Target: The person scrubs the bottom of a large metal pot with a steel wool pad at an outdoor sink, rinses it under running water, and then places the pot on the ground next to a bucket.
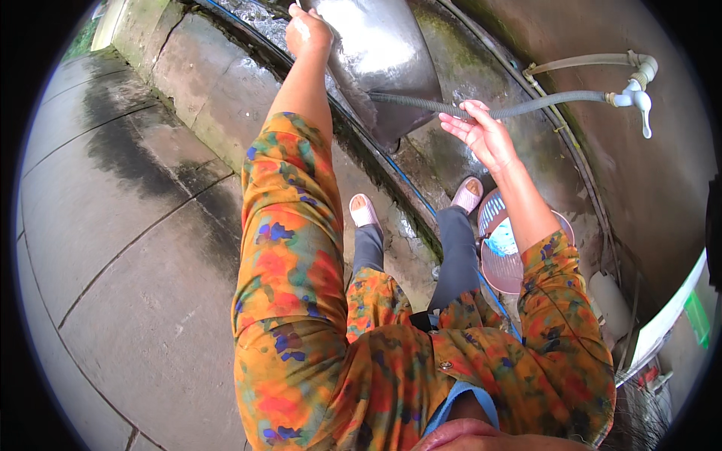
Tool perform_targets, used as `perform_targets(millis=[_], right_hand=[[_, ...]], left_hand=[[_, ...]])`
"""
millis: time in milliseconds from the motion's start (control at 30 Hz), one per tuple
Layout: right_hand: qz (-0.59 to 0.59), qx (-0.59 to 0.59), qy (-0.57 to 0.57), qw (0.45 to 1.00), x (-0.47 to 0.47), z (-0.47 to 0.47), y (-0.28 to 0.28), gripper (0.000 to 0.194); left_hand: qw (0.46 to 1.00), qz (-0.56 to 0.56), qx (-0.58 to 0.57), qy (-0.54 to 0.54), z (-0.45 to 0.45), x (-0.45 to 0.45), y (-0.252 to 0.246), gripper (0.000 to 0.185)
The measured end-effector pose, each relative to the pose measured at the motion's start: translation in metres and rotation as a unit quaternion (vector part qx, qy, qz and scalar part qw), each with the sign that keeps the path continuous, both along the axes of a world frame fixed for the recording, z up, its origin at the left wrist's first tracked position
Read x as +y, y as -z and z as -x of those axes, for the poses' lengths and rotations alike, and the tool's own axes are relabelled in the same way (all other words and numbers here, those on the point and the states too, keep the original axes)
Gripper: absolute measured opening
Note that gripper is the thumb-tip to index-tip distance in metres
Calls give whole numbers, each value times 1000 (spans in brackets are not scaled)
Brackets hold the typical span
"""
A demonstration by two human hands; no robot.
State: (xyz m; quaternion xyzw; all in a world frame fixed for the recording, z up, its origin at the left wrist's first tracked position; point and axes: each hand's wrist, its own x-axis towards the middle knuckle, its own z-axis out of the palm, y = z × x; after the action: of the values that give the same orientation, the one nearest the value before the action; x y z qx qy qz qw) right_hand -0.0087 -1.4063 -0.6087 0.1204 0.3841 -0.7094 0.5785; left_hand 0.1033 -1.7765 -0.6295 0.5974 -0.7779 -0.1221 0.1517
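A large metal basin (375,51) stands tilted at the top of the view. My left hand (308,34) is closed on its left rim at the picture's top edge, with a white patch on the back of the hand. To the right, my right hand (479,132) touches a grey corrugated hose (414,103), thumb and fingers loosely around it; how firmly they hold is unclear. One end of the hose reaches into or behind the basin. Its other end is joined to a white plastic tap (633,100) on the wall at the right.
A pink plastic basket (502,270) with a blue thing in it stands by my right foot. A blue line (409,183) runs along a wet gutter between my feet. Pipes (586,186) follow the wall's base. Cracked concrete slabs (158,315) lie at the left.
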Motion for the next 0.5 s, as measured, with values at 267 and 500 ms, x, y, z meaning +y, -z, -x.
perform_targets(millis=[267, 500], right_hand=[[-60, 32, -37, 997, 29, 7, 32, 12], [-106, 84, -44, 990, 45, 17, 50, 18]], left_hand=[[1000, -15, 17, 4, -26, -27, 7, 49], [999, -29, 18, -3, -54, -29, 5, 44]])
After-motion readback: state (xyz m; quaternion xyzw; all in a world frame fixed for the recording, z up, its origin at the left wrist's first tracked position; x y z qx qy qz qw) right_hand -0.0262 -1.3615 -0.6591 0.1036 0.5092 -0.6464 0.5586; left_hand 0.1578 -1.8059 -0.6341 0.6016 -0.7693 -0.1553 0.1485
